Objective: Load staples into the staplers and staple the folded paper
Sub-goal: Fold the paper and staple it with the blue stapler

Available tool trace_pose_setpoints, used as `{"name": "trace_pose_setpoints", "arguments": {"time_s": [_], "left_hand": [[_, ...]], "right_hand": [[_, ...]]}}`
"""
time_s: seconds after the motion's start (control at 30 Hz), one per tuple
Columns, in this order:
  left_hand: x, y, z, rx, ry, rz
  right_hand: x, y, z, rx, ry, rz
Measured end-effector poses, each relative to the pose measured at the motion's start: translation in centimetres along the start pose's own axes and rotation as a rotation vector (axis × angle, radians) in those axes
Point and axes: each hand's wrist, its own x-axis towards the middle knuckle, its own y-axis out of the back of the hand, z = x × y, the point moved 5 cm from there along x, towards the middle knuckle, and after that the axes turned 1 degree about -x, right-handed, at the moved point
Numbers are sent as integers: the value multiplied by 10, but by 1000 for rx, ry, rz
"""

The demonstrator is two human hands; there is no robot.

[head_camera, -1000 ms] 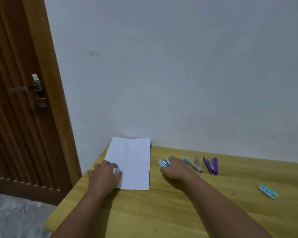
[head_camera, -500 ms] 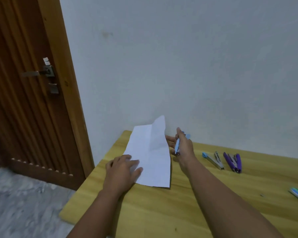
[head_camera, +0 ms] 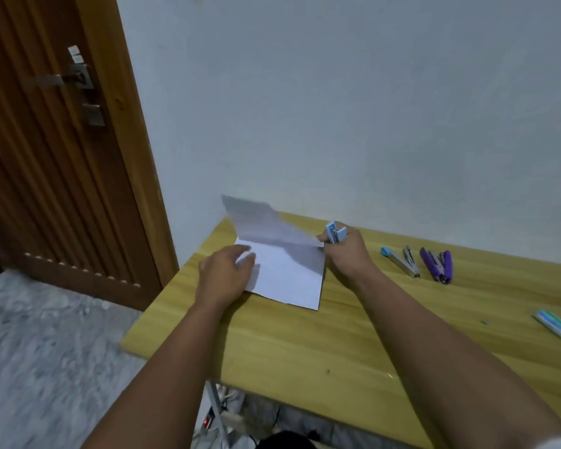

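Fingers (head_camera: 325, 238) of the right hand (head_camera: 345, 254) curl round a small light-blue stapler (head_camera: 335, 233), whose mouth sits at the right edge of the paper (head_camera: 285, 273), where the raised flap meets that edge. Whether the stapler actually bites the sheet is hard to tell. Fingers (head_camera: 246, 259) of the left hand (head_camera: 224, 273) lie fairly straight and press the paper's left part flat onto the bench (head_camera: 321, 345). The paper's near half lies on the wood; its far half is folded up and leans over it, shaded grey. Right of the paper, apart from it, a second blue stapler (head_camera: 399, 260) lies open, and just beyond that a purple stapler (head_camera: 436, 265), also open. Farther right of the paper, near the picture's edge, lies a small green and white box (head_camera: 556, 324). Left of the paper, past the bench's corner, stands a brown wooden door (head_camera: 46, 157) with a metal handle (head_camera: 59, 80).
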Motion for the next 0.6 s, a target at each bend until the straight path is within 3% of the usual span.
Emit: {"name": "trace_pose_setpoints", "arguments": {"time_s": [0.13, 0.23, 0.4, 0.6], "left_hand": [[-3, 23, -4, -517, 148, 218], [-5, 32, -5, -658, 191, 247], [-9, 24, -4, -434, 185, 127], [-9, 10, 2, -119, 76, 13]], "right_hand": [[-4, 3, 6, -86, 0, -71], [-8, 7, 5, -95, -13, -63], [-11, 0, 0, 171, -187, -86], [-11, 4, 4, 158, -330, -139]]}}
